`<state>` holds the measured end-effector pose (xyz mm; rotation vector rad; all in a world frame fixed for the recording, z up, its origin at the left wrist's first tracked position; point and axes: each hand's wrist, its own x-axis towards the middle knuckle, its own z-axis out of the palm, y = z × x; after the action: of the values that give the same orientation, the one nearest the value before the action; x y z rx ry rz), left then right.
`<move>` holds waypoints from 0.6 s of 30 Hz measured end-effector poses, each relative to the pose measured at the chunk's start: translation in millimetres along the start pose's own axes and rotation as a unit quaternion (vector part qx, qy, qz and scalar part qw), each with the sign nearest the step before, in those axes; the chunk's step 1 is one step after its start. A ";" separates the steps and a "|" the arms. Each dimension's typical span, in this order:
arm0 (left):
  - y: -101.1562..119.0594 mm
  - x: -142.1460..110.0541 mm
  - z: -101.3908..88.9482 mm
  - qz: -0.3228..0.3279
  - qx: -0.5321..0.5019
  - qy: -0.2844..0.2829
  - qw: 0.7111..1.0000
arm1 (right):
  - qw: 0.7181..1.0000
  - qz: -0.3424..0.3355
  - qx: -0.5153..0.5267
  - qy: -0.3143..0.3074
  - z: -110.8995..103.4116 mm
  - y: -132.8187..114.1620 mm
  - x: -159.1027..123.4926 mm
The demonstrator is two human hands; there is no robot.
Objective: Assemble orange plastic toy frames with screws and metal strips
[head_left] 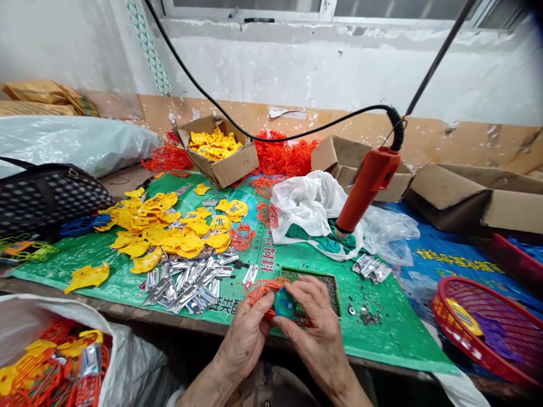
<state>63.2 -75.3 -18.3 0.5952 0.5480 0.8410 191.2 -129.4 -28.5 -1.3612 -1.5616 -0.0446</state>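
Hands joining toy parts at the table edge
We grip the blue piece [283, 304] against the orange frame [263, 289], left hand [248, 333] and right hand [316, 328] both pinching; pressing squarely should seat it.

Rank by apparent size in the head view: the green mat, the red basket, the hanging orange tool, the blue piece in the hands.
1. Green mat
2. Red basket, cut off by the frame edge
3. Orange tool
4. Blue piece
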 end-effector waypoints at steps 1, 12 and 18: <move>-0.3 -0.3 -0.2 0.000 -0.001 -0.003 1.000 | 1.000 -0.004 0.000 -0.003 -0.4 -0.4 -0.1; -2.7 -2.6 -1.3 -0.010 0.006 0.014 1.000 | 0.994 0.086 0.063 0.000 1.2 -4.6 -5.8; -4.8 -2.6 -1.9 -0.024 -0.001 0.033 0.999 | 0.991 0.115 0.065 -0.031 0.7 -8.5 -6.6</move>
<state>63.0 -79.4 -22.3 0.5511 0.6190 0.8171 183.2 -136.7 -28.7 -1.4408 -1.4228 0.2392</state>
